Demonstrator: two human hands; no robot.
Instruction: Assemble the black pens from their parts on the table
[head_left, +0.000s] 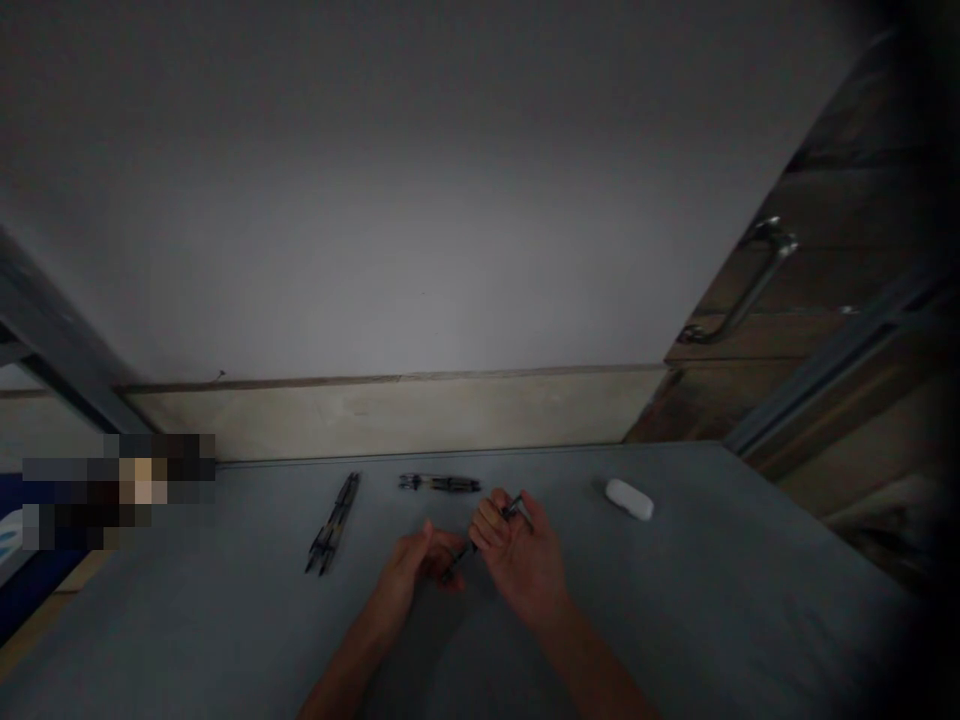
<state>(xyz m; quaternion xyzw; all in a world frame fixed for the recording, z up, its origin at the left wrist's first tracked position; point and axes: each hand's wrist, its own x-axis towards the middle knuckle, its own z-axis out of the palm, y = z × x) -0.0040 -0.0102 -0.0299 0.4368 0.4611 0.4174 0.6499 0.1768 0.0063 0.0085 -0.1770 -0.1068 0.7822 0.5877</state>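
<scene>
My right hand (521, 560) is closed, with its fingers wrapped around a dark, slim pen (463, 558). The pen slants down to the left, and its upper end shows between thumb and forefinger. At the lower end, my left hand (420, 565) has curled fingers against the pen, partly hidden and dim. Just beyond the hands lies a group of similar dark pens (440, 483), side by side on the grey table (247, 610). To the left, another small group of pens (332, 525) lies at a slant.
A white rounded case (629, 499) lies on the table's right side. Behind the table stands a pale wall (405, 250) with a cream skirting strip. On the right is a wooden door with a metal handle (750, 290). A blurred-out person (142, 490) is at the left edge.
</scene>
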